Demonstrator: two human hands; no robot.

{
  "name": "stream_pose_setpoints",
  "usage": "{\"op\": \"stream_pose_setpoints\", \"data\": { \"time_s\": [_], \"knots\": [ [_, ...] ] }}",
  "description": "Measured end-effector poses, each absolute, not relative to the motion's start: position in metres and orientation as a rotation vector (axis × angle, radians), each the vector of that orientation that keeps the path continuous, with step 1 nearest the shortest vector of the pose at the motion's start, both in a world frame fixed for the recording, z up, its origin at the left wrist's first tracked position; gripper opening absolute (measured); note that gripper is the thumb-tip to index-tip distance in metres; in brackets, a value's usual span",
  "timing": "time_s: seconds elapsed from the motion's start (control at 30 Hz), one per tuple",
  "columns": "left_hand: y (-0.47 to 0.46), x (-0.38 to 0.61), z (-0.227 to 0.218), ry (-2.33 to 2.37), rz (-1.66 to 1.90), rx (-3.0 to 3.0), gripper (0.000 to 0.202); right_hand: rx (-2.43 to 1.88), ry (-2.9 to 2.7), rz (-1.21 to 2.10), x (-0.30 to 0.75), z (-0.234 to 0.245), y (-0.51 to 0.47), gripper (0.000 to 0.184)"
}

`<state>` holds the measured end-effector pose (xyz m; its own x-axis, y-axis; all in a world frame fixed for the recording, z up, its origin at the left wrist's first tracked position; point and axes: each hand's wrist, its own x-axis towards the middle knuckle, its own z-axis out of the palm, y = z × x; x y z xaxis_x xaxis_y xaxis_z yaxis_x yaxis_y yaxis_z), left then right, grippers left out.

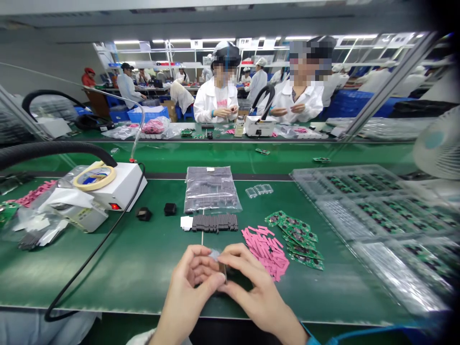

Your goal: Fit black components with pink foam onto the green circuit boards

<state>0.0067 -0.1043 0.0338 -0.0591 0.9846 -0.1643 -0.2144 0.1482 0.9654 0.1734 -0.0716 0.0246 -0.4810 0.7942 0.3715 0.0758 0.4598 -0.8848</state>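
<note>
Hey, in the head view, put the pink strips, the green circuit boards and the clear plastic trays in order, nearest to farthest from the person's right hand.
From the right hand, nearest first:
1. Pink strips, just ahead of it.
2. Green circuit boards, farther ahead and to the right, beside the strips.
3. Clear plastic trays, farthest, at the far right.

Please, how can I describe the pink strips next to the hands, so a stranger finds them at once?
On the green workbench, find the left hand and right hand near the front edge. Just beyond them, to the right, lies a loose heap of pink strips, with green circuit boards on its right; its bright colour and jumbled lie set it apart.
</note>
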Motion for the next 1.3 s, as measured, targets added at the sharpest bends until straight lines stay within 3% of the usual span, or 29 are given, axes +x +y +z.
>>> {"op": "stream_pose_setpoints", "data": {
  "time_s": [0.1,0.33,0.87,1.3],
  "knots": [
    [-0.104,0.004,0.032,1.256,1.29,1.077,0.009,-0.712,-1.708,1.186,0.174,0.024,-0.07,0.037],
    [-0.101,0.005,0.029,1.28,1.343,1.168,0.004,-0.717,-1.582,1.291,0.174,0.023,-0.071,0.032],
    [-0.098,0.005,0.03,1.29,1.28,1.165,0.006,-0.754,-1.588,1.316,0.176,0.022,-0.073,0.031],
    [-0.097,0.001,0.039,1.206,1.184,1.23,0.024,-0.769,-1.618,1.308,0.174,0.022,-0.077,0.03]
  ]
}}
